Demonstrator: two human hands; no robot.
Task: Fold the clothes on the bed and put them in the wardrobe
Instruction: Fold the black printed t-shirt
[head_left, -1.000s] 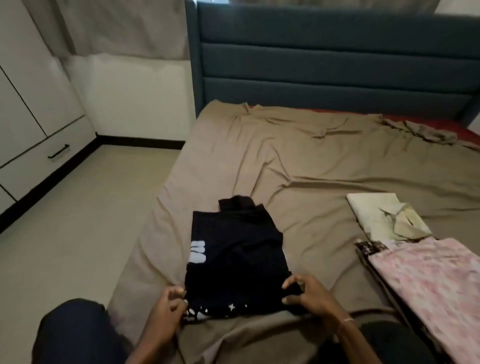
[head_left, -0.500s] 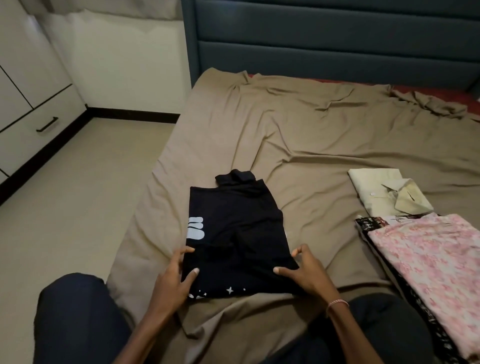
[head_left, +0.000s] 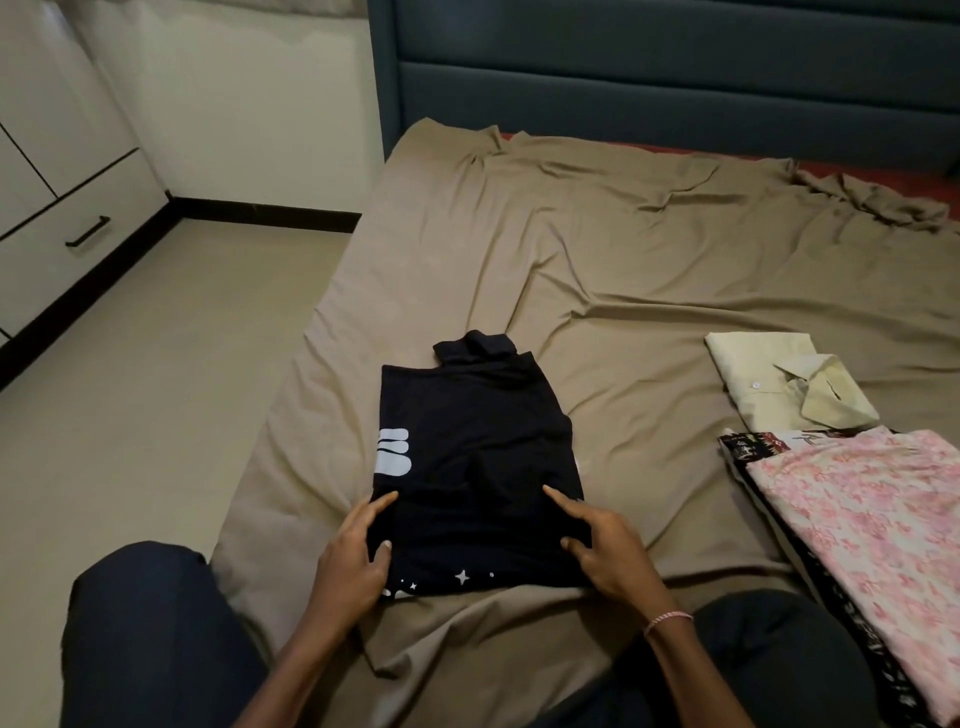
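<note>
A black shirt, folded into a tall rectangle with its collar end pointing to the headboard, lies on the brown sheet near the bed's left edge and close to the foot edge. White marks show on its left side and small white stars along its near hem. The left hand rests on the shirt's near left corner, index finger and thumb stretched out flat on the cloth; the right hand rests on the near right corner the same way, index finger straight, thumb laid on the fabric. Neither hand pinches anything; the remaining fingers at the shirt's edges cannot be made out. A bracelet circles the right wrist. By the bed's right edge lies a folded cream shirt, and just nearer a pink garment sits on a dark patterned one. The white wardrobe stands across the floor, left of the bed.
</note>
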